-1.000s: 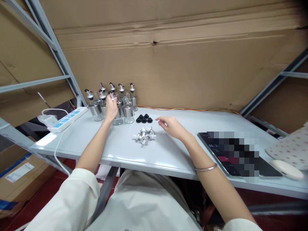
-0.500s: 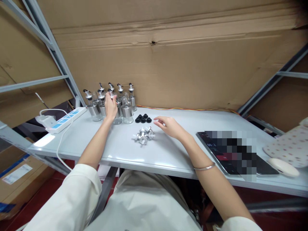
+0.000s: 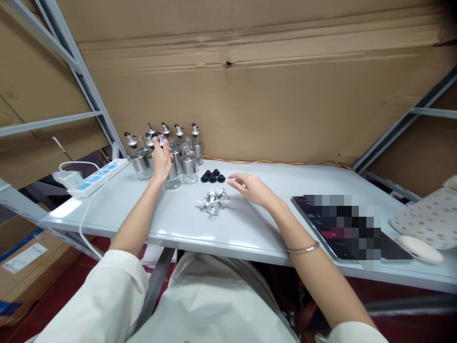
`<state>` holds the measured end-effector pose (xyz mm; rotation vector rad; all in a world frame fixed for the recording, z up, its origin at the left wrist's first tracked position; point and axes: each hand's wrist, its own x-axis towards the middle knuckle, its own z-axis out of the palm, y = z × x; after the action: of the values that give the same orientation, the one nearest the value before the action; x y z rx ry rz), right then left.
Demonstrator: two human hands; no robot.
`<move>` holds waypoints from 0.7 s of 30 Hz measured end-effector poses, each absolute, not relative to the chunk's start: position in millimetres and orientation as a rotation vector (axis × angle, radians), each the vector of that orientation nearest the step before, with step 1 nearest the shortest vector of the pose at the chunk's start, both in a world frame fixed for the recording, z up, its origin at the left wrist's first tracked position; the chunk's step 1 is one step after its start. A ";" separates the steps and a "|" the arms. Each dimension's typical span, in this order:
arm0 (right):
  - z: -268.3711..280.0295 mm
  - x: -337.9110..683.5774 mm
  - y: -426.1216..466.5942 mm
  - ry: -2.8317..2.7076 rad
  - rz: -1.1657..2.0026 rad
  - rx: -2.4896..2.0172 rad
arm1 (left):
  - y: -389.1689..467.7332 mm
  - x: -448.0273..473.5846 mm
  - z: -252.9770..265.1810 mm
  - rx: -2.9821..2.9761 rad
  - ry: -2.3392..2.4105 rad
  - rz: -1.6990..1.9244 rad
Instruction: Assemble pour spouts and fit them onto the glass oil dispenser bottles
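Note:
My left hand is closed around the top of an oil bottle, a glass one with a steel sleeve and a pourer spout; the fingers hide its neck. More such bottles stand around it, several with black-tipped spouts, and a bottle without a spout is just to its right. My right hand hovers by the table with fingers apart, holding nothing. Closest to its fingertips is a group of black rubber stoppers. In front of those lies a small pile of silver pourer spouts.
On the left table edge lies a white power strip with a plugged-in charger and cable. To the right are a tablet, partly blurred out, a cream mouse-like object and a dotted pouch. Cardboard walls the back.
My left hand has shifted slightly left and toward me, and the bottle under it has moved a little the same way. My right hand has stayed in place.

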<state>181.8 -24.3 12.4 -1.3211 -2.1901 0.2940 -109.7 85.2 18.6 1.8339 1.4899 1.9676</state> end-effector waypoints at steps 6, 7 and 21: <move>15.6 186.9 -22.6 -2.152 0.273 -1.324 | 42.7 -102.0 20.6 1.856 1.358 1.910; 16.5 187.8 -22.4 -2.139 0.268 -1.321 | 32.5 -99.7 20.7 1.849 1.324 1.898; 48.6 173.4 -84.4 -1.906 0.314 -1.052 | -79.5 -34.7 21.7 1.722 0.684 1.632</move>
<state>173.4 -84.4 48.6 -1.0520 -1.9057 0.3136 -34.7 -79.5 21.7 1.7222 0.6845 1.6316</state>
